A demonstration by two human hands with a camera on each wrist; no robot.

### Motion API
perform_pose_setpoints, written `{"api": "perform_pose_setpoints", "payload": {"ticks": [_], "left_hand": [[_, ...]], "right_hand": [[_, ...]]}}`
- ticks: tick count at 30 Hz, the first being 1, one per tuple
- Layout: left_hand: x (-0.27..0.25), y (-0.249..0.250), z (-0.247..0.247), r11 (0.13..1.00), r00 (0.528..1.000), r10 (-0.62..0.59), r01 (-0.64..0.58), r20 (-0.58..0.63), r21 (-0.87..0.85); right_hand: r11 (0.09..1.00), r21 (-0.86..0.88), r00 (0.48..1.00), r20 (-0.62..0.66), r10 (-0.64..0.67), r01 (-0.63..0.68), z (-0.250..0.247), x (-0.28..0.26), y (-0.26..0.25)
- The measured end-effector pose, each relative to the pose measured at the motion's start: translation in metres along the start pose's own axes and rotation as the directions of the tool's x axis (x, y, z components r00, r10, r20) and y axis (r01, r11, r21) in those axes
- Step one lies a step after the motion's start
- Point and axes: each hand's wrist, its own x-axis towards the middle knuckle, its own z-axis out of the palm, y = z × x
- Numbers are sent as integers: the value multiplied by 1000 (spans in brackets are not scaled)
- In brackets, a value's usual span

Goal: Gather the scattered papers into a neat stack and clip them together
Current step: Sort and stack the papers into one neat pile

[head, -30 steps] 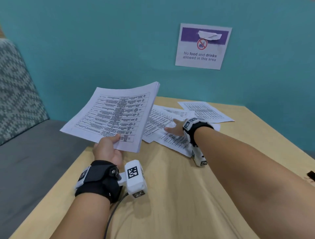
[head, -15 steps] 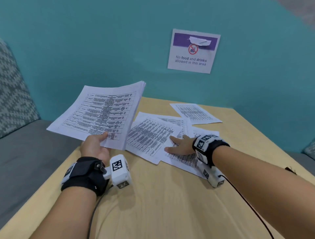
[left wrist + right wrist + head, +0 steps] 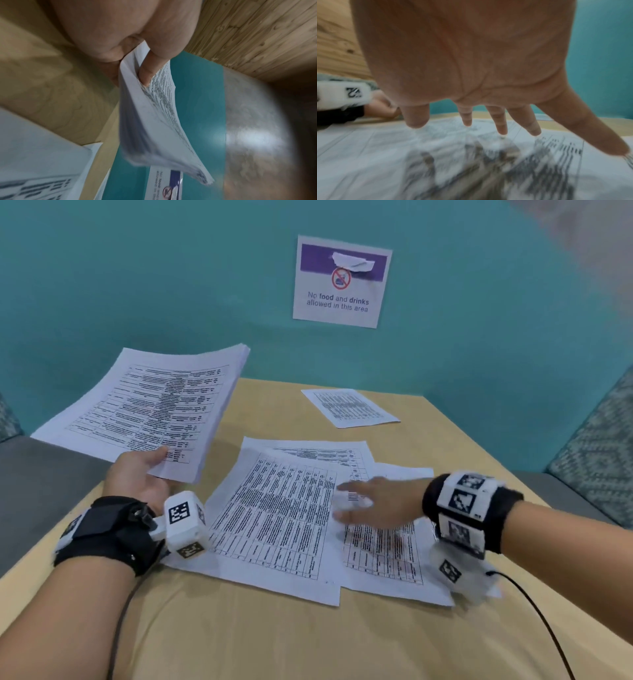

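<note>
The gathering step is in hand, not the clipping: the left hand pinches a thick sheaf of papers by its near corner, thumb on top, and holds it in the air above the left edge of the table. The right hand is spread flat, fingers straight, over the overlapping loose sheets in the middle of the table; blur hides whether the fingertips touch them. One single sheet lies apart near the far edge, below the wall sign. Next, probably, the right hand must draw the middle sheets together and add them to the sheaf, then fetch the far sheet; no clip is in view
</note>
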Motion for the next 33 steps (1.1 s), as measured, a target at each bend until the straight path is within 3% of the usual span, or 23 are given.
{"api": "perform_pose_setpoints", "payload": {"ticks": [5,8,15,21,29,33], "left_hand": [[4,-12,10,997,998,-65,64,16,47],[14,-18,6,998,998,-62,62,7,11],[30,-25,2,1000,1000,16,-17,-25,-23],[36,-29,-2,997,998,61,-62,-31,-36],[27,-28,4,997,997,72,-72,-29,-15],[16,-24,13,997,996,80,-81,-46,-14]], "right_hand": [[990,-78,964,-251,92,-114,-62,47,18],[970,-136,932,-333,147,-201,-85,90,30],[939,-155,905,-351,239,-308,-113,188,57],[946,-183,907,-380,183,-268,-120,251,64],[948,-240,897,-433,89,-210,-117,263,56],[965,-190,888,-454,75,-179,-113,238,49]]}}
